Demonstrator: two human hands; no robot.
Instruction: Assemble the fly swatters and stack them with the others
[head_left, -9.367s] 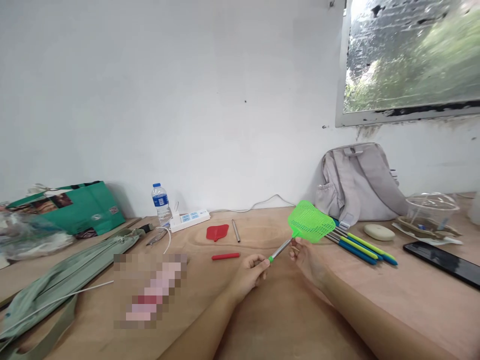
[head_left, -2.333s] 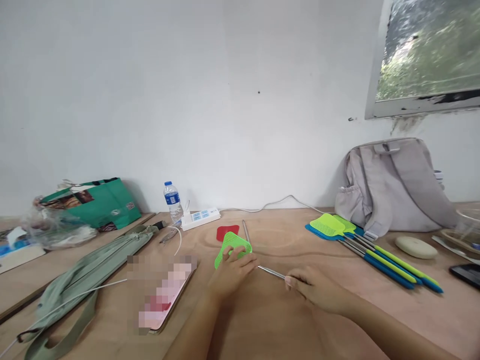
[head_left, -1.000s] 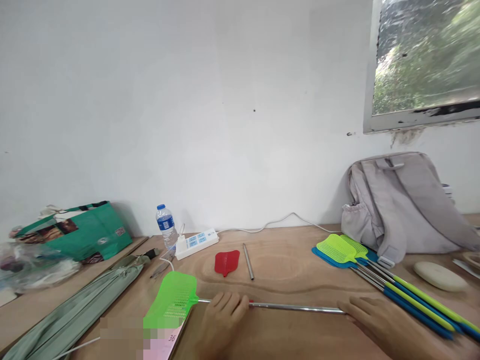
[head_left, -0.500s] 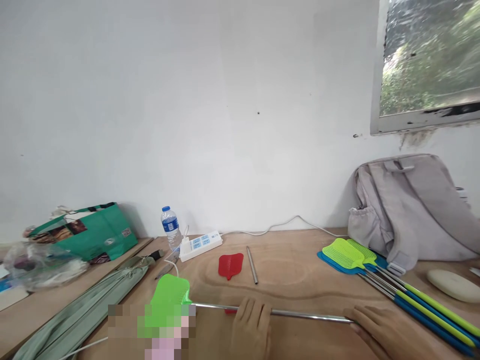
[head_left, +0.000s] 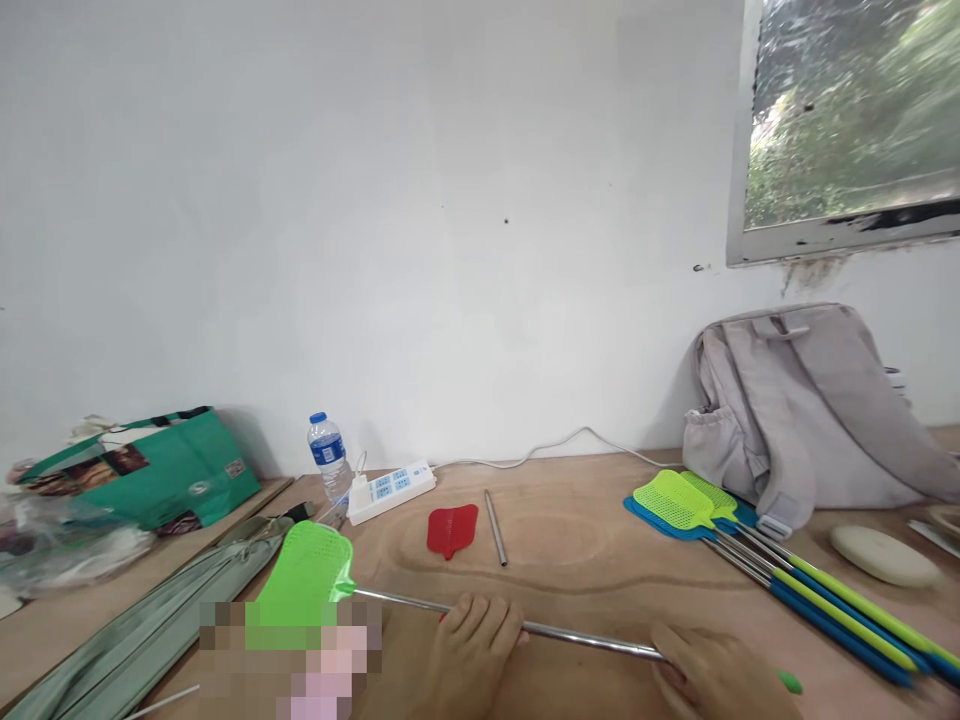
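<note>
A green fly swatter (head_left: 306,577) lies stretched across the near tabletop (head_left: 570,540), its head at the left and its metal rod running right. The left hand (head_left: 472,655) rests curled over the middle of the rod. The right hand (head_left: 709,680) grasps the rod's right end near the green handle tip. Far right, more fly swatters (head_left: 679,500) lie beside a grey backpack (head_left: 795,410).

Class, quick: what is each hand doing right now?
Left hand: closed on the green swatter's rod.
Right hand: closed on its handle end.
</note>
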